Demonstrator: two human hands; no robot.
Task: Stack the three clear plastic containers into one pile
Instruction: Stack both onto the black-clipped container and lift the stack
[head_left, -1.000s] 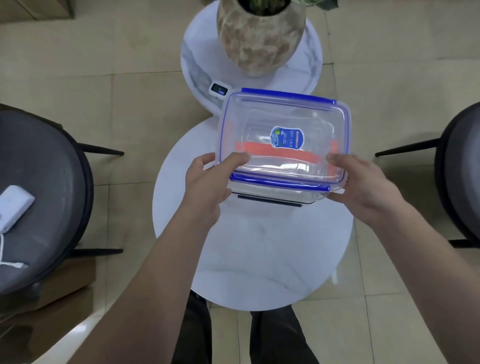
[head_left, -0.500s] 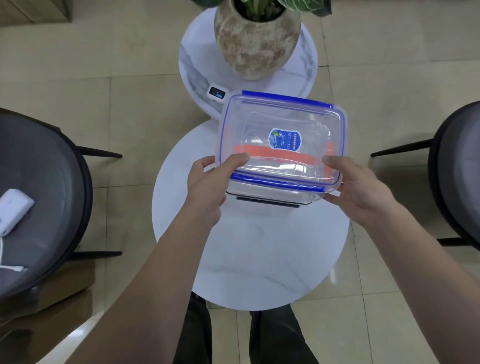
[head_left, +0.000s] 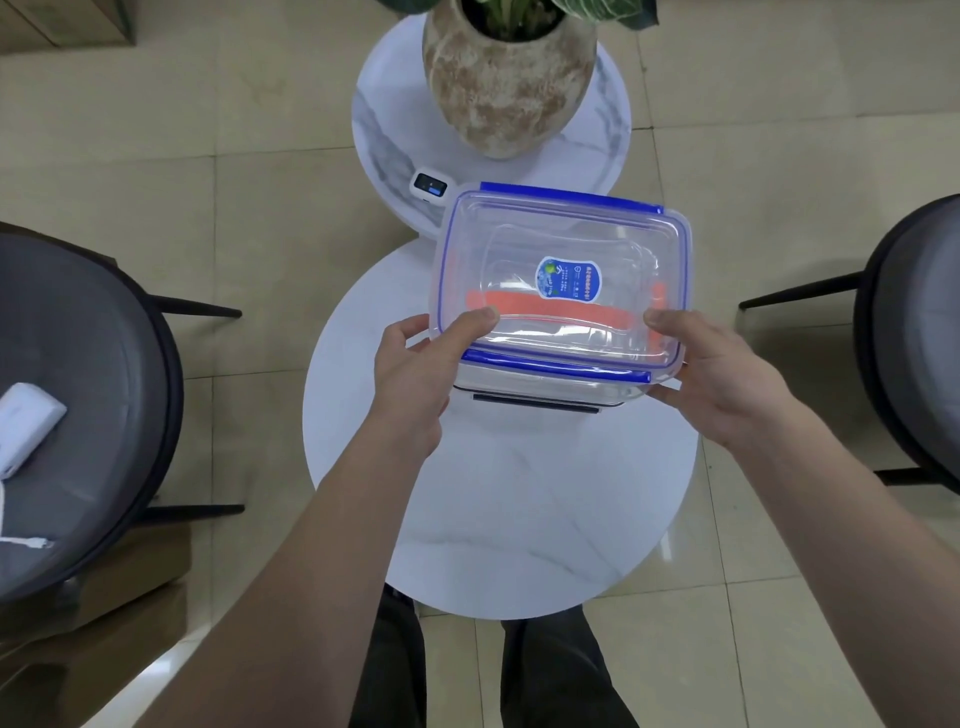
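Head view: left hand (head_left: 415, 374) and right hand (head_left: 727, 384) grip the blue-lidded container's (head_left: 566, 280) near corners, over the table's (head_left: 519, 519) far edge; light, stiff, slick-looking plastic.

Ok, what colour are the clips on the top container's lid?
Blue: the clips on the top container show best in the head view.

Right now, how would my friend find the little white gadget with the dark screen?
Look at the small round marble table at the back, the one carrying the big mottled plant pot. The little white gadget lies on its near left edge, beside the blue-lidded container. Unlike its neighbours, it has a dark screen.
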